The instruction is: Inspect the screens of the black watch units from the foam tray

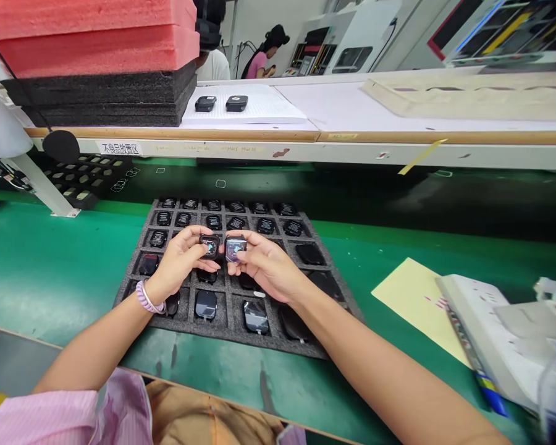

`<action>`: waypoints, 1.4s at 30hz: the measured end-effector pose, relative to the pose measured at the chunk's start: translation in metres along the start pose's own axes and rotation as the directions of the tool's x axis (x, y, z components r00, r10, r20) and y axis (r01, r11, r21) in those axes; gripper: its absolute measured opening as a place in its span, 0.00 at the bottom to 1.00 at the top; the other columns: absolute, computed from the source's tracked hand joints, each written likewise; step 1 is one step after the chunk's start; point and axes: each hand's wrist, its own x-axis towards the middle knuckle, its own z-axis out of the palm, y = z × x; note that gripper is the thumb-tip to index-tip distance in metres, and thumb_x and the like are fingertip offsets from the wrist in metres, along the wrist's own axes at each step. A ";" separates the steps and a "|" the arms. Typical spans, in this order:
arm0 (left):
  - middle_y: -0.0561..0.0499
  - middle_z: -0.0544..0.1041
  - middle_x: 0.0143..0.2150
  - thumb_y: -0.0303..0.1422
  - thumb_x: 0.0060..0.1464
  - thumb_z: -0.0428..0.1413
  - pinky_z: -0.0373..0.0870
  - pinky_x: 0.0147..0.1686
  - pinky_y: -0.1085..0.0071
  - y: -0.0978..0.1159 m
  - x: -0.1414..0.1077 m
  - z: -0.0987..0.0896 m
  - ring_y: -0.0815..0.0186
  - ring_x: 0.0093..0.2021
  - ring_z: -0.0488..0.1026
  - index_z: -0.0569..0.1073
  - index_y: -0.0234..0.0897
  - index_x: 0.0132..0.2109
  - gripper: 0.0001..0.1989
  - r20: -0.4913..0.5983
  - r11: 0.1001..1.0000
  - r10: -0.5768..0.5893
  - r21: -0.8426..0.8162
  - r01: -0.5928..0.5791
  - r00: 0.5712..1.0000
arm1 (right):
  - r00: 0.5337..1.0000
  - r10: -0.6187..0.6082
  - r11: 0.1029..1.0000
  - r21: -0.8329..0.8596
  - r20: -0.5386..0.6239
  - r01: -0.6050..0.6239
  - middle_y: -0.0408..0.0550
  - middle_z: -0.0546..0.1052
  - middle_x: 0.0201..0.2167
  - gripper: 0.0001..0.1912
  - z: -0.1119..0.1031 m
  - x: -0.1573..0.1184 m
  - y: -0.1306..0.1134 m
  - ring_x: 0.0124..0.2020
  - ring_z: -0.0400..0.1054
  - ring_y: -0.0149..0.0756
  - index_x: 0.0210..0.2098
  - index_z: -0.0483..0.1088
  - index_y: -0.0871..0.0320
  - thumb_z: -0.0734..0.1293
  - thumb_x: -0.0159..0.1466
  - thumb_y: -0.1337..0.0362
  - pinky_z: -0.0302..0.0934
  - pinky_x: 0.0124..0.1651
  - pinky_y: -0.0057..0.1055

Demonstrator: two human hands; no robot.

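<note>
My left hand (180,259) pinches a dark square watch body (210,246) with a lit screen, thumb on its face. Close beside it, my right hand (264,264) grips a second watch body (235,248), also lit, its thumb at the lower edge of the screen. Both are held above a dark grey foam tray (192,326) divided into square pockets. Many pockets hold similar dark square pieces, such as a glossy one (206,305) at the front and another (256,316) to its right. My hands cover some of the middle pockets.
A shelf (278,147) crosses behind the tray, bearing red foam blocks (92,37) and two black pieces on white paper (269,105). Yellow paper (412,303) and a white power strip (486,334) lie at right. A lamp post (46,185) stands left. Two people sit beyond.
</note>
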 end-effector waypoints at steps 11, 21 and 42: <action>0.52 0.78 0.38 0.31 0.49 0.57 0.80 0.31 0.72 -0.001 0.000 0.000 0.67 0.27 0.80 0.66 0.36 0.48 0.18 0.023 1.000 0.023 0.019 -0.023 0.999 | 1.000 -0.029 0.999 -0.022 0.008 0.029 0.46 0.77 0.38 0.23 -0.001 0.000 0.002 0.27 0.71 0.32 0.49 0.70 0.56 0.77 0.58 0.60 0.63 0.32 0.30; 0.51 0.78 0.40 0.30 0.48 0.59 0.81 0.31 0.73 -0.003 0.001 0.000 0.67 0.27 0.80 0.66 0.36 0.48 0.18 0.023 0.999 0.034 0.012 -0.034 0.999 | 0.999 -0.042 0.999 -0.035 0.014 0.042 0.46 0.77 0.39 0.23 0.001 0.000 0.001 0.27 0.71 0.32 0.50 0.70 0.56 0.76 0.56 0.64 0.63 0.33 0.31; 0.52 0.77 0.37 0.34 0.52 0.59 0.81 0.31 0.72 -0.005 0.002 -0.001 0.65 0.27 0.80 0.68 0.35 0.47 0.16 0.065 0.999 0.027 -0.029 -0.026 0.998 | 0.998 -0.042 0.999 0.012 -0.048 0.043 0.42 0.76 0.32 0.21 0.003 0.001 0.002 0.23 0.68 0.29 0.45 0.71 0.56 0.78 0.56 0.58 0.62 0.28 0.27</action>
